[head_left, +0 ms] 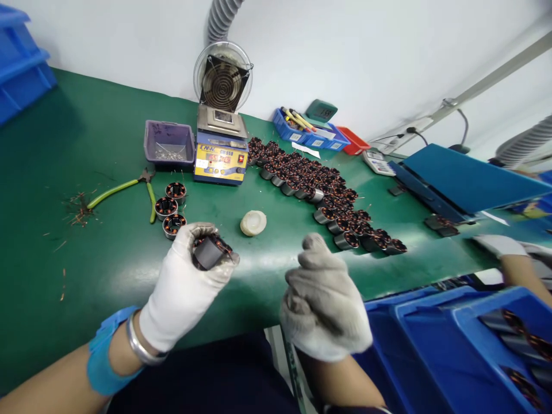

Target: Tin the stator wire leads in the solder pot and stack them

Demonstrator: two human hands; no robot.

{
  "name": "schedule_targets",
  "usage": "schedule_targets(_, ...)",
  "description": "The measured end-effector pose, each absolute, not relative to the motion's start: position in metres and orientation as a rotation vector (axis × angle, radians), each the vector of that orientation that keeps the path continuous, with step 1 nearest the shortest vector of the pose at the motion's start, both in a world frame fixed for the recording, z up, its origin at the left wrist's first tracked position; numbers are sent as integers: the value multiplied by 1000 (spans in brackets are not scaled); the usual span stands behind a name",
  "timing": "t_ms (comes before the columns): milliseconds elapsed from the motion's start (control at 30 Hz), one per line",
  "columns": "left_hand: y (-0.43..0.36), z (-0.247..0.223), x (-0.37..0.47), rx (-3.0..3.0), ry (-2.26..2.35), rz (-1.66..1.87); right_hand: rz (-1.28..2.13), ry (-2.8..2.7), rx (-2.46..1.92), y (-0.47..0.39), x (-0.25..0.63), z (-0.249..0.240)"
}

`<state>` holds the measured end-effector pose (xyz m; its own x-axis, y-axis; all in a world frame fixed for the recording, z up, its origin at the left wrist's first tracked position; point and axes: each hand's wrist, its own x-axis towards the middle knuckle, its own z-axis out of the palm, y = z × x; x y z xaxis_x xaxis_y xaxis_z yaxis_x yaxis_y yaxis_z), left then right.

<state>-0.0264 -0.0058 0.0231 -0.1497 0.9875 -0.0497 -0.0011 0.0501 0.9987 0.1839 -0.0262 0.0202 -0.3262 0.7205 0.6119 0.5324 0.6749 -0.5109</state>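
While the left hand [186, 282] pinches a wound core [209, 253] over the green bench [30, 230], probably tilted to expose its wires [222, 246], we see the right hand [325, 299] curled; can't tell if it grips anything. Three cores [166, 215] sit near the pliers [114, 192], likely for reach.

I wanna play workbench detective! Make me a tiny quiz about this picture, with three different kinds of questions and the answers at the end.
1. Pick one. What does the left hand hold?
A) a screwdriver
B) a dark ring-shaped part
C) a cup

2. True or false? The purple tray stands to the left of the yellow-fronted machine in the picture.

3. Count them. How many rings stand in the little group next to the green-handled pliers?

Key
1. B
2. True
3. Three
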Motion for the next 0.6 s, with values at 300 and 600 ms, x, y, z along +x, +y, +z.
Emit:
schedule_targets(300,-8,3,-23,1141,1242,1280,953,-1906,-1340,-10,136,13)
schedule_targets(600,-16,1,-32,1097,923,1086,623,-1777,-1196,-5,120,-7)
